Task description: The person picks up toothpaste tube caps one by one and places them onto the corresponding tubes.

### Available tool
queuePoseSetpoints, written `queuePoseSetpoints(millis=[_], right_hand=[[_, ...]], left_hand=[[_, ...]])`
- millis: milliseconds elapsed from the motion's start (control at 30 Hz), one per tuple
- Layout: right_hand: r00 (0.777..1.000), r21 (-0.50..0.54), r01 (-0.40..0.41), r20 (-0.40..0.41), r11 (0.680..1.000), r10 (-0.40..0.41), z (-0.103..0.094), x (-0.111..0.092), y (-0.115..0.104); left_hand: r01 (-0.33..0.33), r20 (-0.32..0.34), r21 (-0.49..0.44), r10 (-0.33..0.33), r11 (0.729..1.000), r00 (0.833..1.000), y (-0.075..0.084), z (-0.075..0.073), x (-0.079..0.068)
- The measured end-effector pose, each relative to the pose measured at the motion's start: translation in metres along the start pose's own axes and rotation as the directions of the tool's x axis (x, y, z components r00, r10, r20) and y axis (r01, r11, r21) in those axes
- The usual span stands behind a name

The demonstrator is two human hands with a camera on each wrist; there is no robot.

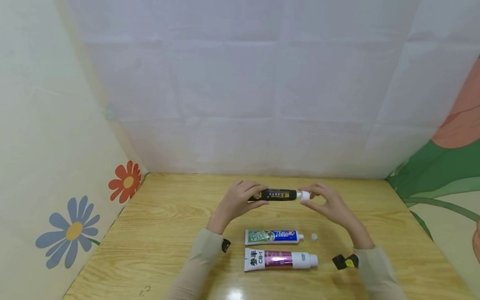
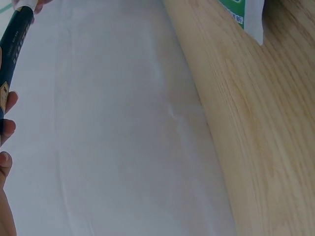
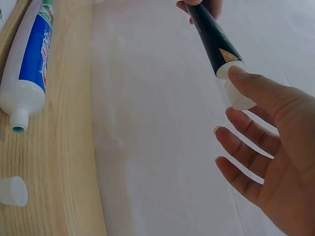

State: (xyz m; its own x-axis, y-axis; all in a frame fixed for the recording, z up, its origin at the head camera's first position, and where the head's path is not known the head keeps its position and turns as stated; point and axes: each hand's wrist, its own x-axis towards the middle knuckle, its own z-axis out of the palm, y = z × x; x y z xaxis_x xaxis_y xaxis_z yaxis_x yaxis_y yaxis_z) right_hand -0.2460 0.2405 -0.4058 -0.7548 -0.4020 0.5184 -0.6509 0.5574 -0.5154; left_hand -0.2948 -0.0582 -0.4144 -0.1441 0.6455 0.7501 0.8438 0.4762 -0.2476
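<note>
My left hand (image 1: pixel 238 198) grips a black toothpaste tube (image 1: pixel 280 195) by its tail end, holding it level above the table. At the tube's other end, my right hand (image 1: pixel 329 204) pinches a white cap (image 1: pixel 306 196) between thumb and index finger. Part of the white nozzle shows between tube and cap. In the right wrist view the remaining fingers (image 3: pixel 246 152) of that hand are spread apart from the cap. Nearer me lies a blue and green toothpaste tube (image 1: pixel 272 237), its nozzle bare, with a small white cap (image 1: pixel 314 236) just right of it.
A white and magenta toothpaste tube (image 1: pixel 280 260) with its cap on lies nearest me, parallel to the blue and green one. The wooden table (image 1: pixel 149 235) ends at a white cloth backdrop (image 1: pixel 233 101), between walls painted with flowers.
</note>
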Motion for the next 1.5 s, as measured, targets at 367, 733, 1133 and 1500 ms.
queuePoseSetpoints(millis=[367,733,1133,1500], right_hand=[[0.999,-0.004,0.008,-0.038,1.000,-0.008,0.001,0.004,-0.005],[0.999,0.015,-0.007,-0.042,1.000,0.008,-0.001,0.004,-0.006],[0.998,0.040,0.030,-0.050,0.999,-0.028,0.001,0.002,-0.006],[0.998,0.025,0.001,-0.060,1.000,0.000,0.003,0.002,-0.014]], left_hand=[[0.011,-0.022,-0.006,-0.011,1.000,1.000,0.002,-0.001,0.002],[0.037,-0.032,-0.017,-0.037,0.999,0.999,0.005,0.000,0.003],[0.047,-0.040,-0.007,-0.047,0.999,0.998,0.007,0.000,0.003],[0.037,-0.066,0.003,-0.037,0.999,0.997,0.008,-0.005,0.004]])
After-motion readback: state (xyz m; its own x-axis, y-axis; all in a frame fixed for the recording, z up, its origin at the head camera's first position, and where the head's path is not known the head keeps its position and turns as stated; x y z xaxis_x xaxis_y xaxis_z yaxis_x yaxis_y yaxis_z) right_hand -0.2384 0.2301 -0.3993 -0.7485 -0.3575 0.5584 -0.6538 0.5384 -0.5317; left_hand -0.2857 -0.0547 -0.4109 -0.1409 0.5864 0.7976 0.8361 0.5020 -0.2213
